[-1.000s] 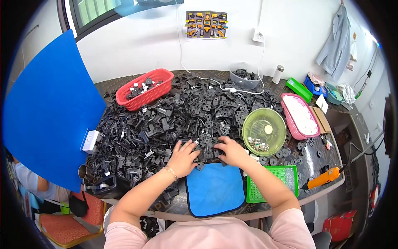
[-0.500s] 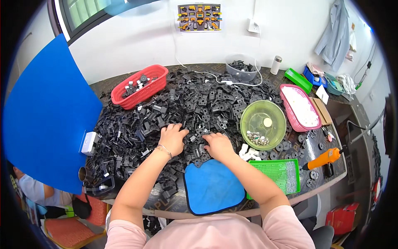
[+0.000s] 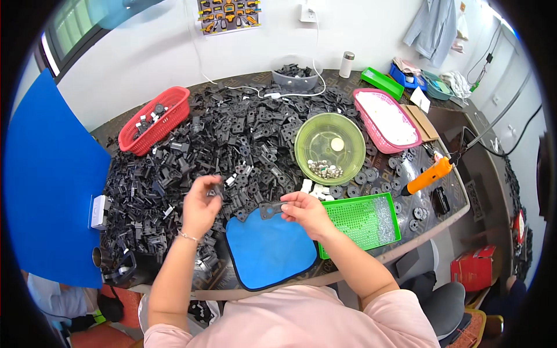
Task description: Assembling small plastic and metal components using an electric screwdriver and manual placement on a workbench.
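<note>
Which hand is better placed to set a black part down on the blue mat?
Right, probably. The right hand holds a flat black part just above the blue mat's far edge. The left hand pinches a smaller piece further left, over the black parts pile.

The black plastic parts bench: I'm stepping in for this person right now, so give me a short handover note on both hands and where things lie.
Left hand: raised over the heap of black parts, pinching a small black piece.
Right hand: holds a flat black plate just above the blue mat.
Around: green bowl with small metal bits, green tray by the right forearm, red basket far left, pink tray, orange tool on the right.
Done: one piece in each hand, not joined.
Left: the mat bears no parts; the heap remains large.
</note>
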{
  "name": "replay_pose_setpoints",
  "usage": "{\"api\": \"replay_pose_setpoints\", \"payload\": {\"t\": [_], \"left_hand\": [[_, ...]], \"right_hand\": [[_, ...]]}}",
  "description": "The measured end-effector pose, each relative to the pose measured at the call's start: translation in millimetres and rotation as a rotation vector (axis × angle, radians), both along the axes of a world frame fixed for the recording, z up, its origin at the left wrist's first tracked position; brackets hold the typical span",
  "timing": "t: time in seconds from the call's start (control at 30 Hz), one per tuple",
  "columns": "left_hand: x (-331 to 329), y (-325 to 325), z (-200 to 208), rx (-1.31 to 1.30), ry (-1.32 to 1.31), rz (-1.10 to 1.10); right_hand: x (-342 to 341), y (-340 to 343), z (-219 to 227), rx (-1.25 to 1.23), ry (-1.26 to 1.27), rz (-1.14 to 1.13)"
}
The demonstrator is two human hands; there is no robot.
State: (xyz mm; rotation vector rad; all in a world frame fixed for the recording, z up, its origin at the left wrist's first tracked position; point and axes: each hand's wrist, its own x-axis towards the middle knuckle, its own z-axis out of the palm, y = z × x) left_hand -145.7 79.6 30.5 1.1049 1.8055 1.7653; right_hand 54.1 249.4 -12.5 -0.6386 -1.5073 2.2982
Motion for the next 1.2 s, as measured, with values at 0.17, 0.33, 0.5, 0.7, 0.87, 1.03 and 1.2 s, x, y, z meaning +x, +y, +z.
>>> {"api": "replay_pose_setpoints", "payload": {"t": [0.17, 0.33, 0.5, 0.7, 0.87, 1.03, 1.2], "left_hand": [[69, -11, -24, 0.217, -0.579, -0.252], [89, -18, -24, 0.176, -0.621, -0.283], [96, -23, -21, 0.158, -0.598, -0.296], [99, -29, -25, 0.184, -0.579, -0.304], [99, -29, -28, 0.105, -0.569, -0.271], [110, -31, -27, 0.025, -0.654, -0.105], [104, -47, -60, -0.144, -0.753, -0.195]], "right_hand": [[14, -11, 15, -0.36, 0.076, 0.059], [16, -22, 22, -0.207, -0.029, 0.106], [17, -29, 20, -0.073, -0.03, 0.095], [20, -37, 13, 0.098, 0.006, 0.086], [17, -47, 13, 0.069, -0.089, 0.211], [22, -52, 2, 0.192, -0.121, 0.205], [34, -51, 2, 0.554, -0.134, 0.275]]}}
